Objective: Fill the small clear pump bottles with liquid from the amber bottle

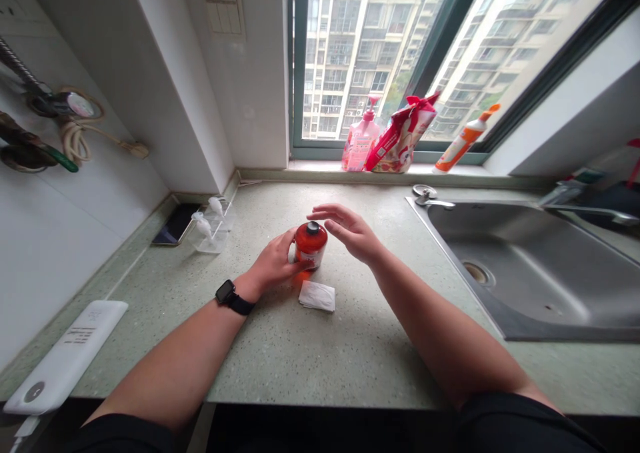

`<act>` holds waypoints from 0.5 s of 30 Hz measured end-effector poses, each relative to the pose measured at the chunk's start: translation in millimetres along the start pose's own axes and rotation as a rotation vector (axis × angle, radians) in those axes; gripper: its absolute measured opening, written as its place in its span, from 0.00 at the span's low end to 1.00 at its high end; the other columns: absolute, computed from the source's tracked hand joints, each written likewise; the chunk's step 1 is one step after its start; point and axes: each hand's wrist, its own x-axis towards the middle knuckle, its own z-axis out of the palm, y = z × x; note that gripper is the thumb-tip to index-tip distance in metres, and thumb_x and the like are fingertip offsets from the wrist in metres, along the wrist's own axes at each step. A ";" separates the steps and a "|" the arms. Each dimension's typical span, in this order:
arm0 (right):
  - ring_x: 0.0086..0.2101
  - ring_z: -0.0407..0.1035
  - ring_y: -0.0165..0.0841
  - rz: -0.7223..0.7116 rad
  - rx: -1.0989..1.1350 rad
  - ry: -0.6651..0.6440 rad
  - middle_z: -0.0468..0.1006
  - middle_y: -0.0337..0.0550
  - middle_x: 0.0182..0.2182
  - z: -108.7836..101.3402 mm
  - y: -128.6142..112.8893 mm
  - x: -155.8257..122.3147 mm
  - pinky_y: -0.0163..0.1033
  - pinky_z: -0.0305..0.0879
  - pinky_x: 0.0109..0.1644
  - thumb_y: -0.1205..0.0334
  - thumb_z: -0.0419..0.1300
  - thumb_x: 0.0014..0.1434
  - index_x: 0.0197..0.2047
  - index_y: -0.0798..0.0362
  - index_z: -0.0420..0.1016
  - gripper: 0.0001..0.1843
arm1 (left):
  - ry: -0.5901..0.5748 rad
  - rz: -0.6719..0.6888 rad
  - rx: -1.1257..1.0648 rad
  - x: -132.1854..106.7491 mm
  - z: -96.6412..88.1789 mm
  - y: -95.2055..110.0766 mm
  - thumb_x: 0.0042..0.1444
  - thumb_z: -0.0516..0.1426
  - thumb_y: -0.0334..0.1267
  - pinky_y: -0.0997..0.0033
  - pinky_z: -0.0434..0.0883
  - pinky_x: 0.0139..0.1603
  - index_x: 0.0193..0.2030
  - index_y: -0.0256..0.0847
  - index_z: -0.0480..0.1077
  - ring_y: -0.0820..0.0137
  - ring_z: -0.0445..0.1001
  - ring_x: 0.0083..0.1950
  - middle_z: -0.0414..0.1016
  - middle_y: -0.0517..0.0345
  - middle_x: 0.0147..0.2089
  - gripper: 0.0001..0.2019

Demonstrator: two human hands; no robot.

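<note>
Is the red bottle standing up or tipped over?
The red bottle is upright: its black cap is on top, and the left hand holds its side.

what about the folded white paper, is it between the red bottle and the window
No, the folded white paper lies on the countertop, nearer the person than the red bottle.

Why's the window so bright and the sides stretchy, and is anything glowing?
Head view: daylight glares through the window; same view: the sink and power bank look stretched near the edges, probably by a wide lens; same view: an orange glow lies on the counter beside the red bottle.
</note>
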 end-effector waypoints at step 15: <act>0.64 0.72 0.45 -0.063 -0.265 0.048 0.80 0.46 0.61 -5.5 3.2 -1.4 0.59 0.68 0.71 0.42 0.66 0.69 0.59 0.37 0.84 0.20 | -0.004 -0.018 -0.039 -1.3 -1.0 3.8 0.63 0.69 0.52 0.45 0.76 0.67 0.74 0.46 0.65 0.48 0.79 0.65 0.78 0.43 0.67 0.36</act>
